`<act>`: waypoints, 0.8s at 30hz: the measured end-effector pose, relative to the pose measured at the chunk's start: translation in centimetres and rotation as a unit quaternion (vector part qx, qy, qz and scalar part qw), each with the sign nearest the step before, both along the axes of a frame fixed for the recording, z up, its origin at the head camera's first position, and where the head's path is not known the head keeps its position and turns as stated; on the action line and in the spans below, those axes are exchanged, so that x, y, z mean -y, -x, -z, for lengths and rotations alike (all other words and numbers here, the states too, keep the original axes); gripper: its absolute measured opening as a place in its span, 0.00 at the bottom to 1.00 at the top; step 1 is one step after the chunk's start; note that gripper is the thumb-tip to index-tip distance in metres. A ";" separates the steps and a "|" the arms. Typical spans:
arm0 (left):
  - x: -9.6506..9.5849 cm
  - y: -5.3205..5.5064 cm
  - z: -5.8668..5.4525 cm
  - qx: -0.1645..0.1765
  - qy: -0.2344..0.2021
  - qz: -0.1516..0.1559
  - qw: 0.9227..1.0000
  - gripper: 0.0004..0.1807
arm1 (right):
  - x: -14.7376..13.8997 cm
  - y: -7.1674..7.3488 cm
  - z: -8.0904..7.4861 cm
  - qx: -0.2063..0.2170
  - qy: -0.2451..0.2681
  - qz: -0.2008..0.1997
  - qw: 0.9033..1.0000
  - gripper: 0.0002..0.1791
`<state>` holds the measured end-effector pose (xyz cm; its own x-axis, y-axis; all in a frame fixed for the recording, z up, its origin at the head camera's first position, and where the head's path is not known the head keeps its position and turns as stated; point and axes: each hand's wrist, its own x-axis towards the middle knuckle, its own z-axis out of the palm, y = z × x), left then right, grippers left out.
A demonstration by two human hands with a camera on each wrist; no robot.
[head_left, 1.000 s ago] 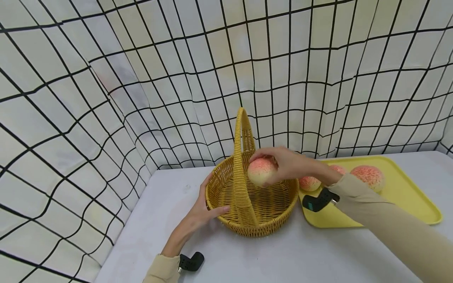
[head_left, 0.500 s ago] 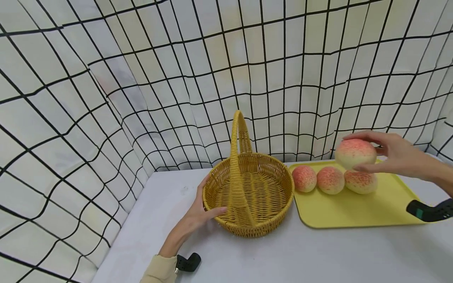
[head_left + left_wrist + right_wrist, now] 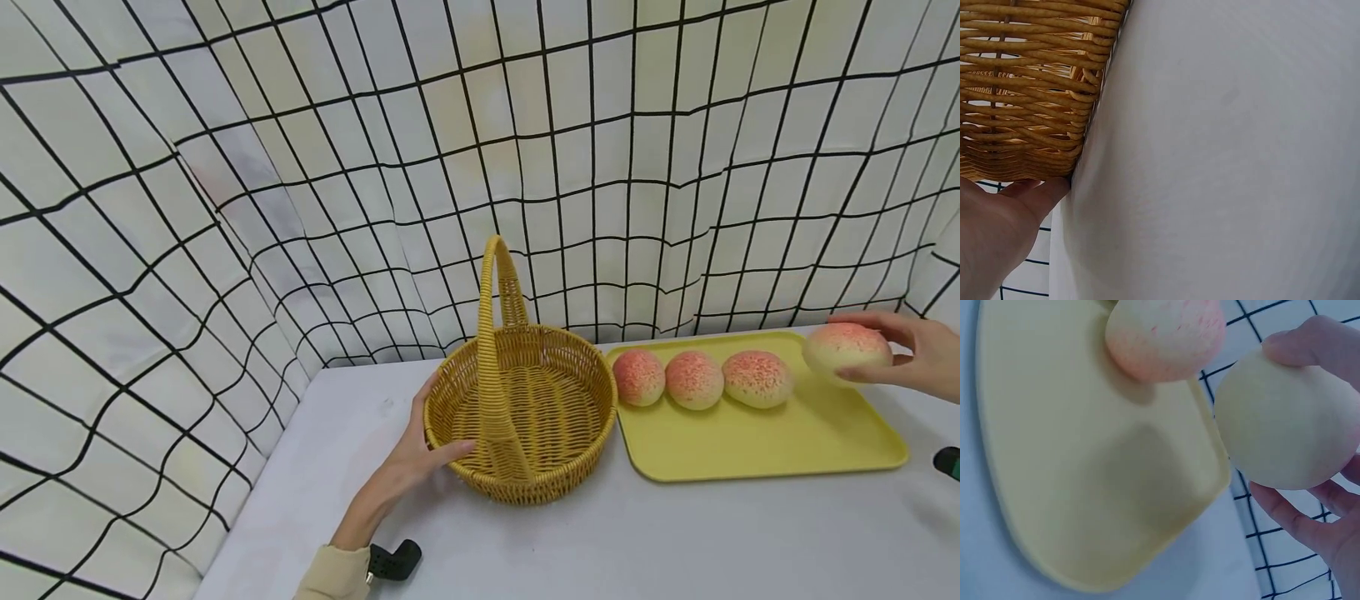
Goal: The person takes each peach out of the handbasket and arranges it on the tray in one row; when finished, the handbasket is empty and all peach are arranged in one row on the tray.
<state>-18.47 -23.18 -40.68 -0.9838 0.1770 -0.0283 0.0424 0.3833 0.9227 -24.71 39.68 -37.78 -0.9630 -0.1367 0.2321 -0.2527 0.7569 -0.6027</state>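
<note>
At the far right of the head view, my right hand (image 3: 930, 354) grips a pink-and-cream peach (image 3: 840, 354) between thumb and fingers. It holds the peach above the right back corner of the yellow tray (image 3: 750, 450). In the right wrist view the peach's pale side (image 3: 1285, 425) shows, apart from the tray surface. My left hand (image 3: 408, 454) holds the near left side of a round wicker basket (image 3: 555, 479), thumb over the rim and fingers outside. The left wrist view shows that hand's fingers (image 3: 1050, 194) against the woven wall, low near the table.
Three more peaches lie in a row along the tray's back: a left one (image 3: 639, 377), a middle one (image 3: 694, 380) and a right one (image 3: 757, 379). The basket's tall arched handle (image 3: 489, 358) stands upright. Black netting (image 3: 480, 150) over white cloth rises behind the white table (image 3: 600, 550).
My right hand has carried the peach from over the basket rightward, past the row on the tray, to its right end. My left hand stays on the basket.
</note>
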 end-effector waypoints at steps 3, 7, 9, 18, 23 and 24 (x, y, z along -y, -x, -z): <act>-0.1 0.1 0.0 0.003 -0.012 0.003 1.000 0.64 | -0.6 0.2 1.2 0.017 -0.022 0.007 1.000 0.43; -0.2 0.1 0.1 0.004 -0.021 0.006 1.000 0.64 | -0.8 0.3 2.4 0.009 -0.020 0.001 1.000 0.38; -0.2 0.1 0.1 0.003 -0.024 0.007 1.000 0.64 | -0.6 0.3 2.8 0.000 -0.017 -0.012 1.000 0.37; 0.1 0.0 0.0 0.001 -0.027 0.009 1.000 0.63 | 0.7 0.3 3.3 0.013 -0.034 -0.015 0.999 0.44; 0.1 0.1 0.0 -0.004 -0.024 0.010 1.000 0.64 | 0.8 -0.2 3.5 0.026 -0.035 -0.001 0.999 0.45; 0.1 0.1 0.0 -0.005 -0.022 0.010 1.000 0.64 | 0.8 -0.3 3.6 0.030 -0.034 0.003 0.999 0.45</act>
